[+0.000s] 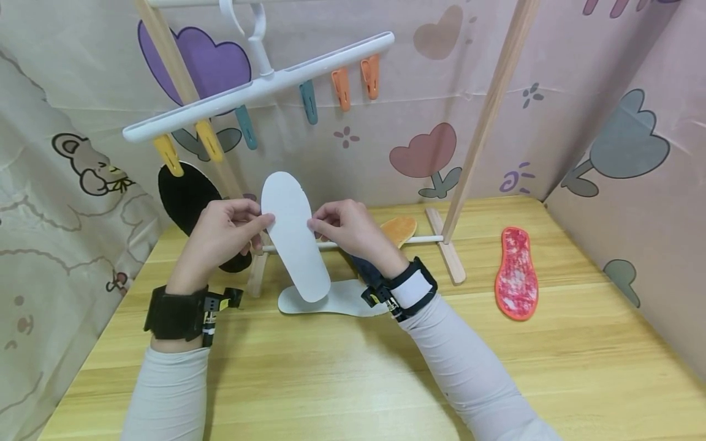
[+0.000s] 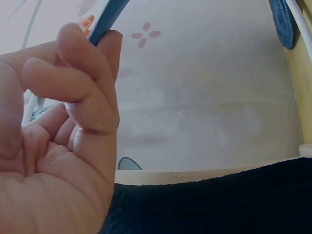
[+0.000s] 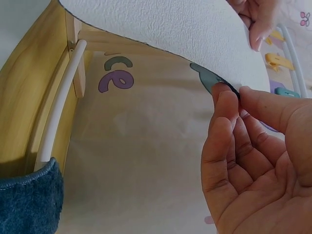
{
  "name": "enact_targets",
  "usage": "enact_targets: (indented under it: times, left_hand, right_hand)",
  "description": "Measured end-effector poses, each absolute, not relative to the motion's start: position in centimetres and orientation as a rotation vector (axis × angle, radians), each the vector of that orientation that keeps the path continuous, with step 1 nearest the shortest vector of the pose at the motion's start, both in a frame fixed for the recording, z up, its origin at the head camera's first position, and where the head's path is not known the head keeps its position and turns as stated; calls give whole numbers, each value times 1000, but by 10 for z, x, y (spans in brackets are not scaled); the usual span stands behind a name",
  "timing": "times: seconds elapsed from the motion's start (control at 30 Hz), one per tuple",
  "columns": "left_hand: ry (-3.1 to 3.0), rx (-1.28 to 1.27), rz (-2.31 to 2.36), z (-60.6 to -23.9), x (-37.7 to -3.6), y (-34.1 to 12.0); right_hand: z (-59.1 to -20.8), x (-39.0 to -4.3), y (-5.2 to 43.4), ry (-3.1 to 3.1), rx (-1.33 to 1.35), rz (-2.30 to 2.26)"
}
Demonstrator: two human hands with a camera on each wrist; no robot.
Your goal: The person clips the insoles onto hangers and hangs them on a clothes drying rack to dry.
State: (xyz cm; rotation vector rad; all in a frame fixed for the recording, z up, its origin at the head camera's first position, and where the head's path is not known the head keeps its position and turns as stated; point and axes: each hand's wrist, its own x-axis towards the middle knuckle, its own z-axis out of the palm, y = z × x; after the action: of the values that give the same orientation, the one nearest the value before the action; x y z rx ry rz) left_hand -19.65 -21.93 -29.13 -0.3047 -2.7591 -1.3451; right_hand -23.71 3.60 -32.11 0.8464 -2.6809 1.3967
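A white insole (image 1: 296, 236) is held up above the table, tilted, its wider end at the top. My left hand (image 1: 223, 233) pinches its left edge between thumb and fingers. At the opposite edge my right hand (image 1: 358, 229) pinches it the same way, and the right wrist view shows the thumb and fingertips (image 3: 225, 105) meeting on the insole's rim. A black insole (image 1: 187, 193) hangs from a yellow clip (image 1: 168, 155) on the white hanger (image 1: 265, 82), left of my left hand. Another pale insole (image 1: 325, 300) lies on the table beneath the held one.
Teal clips (image 1: 309, 102) and orange clips (image 1: 341, 89) hang along the hanger. A wooden rack (image 1: 485, 122) with a white lower bar (image 1: 425, 239) stands behind my hands. Behind my right hand lie an orange insole (image 1: 399, 229) and a dark blue one (image 1: 366, 269). A red insole (image 1: 516, 274) lies at right.
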Motion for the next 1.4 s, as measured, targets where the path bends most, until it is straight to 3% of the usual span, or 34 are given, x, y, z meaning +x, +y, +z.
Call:
enact_targets:
  times: [1.4]
  left_hand:
    - [-2700, -336, -1340, -289, -195, -233]
  right_hand:
    - [-324, -236, 29, -2656, 879, 1472]
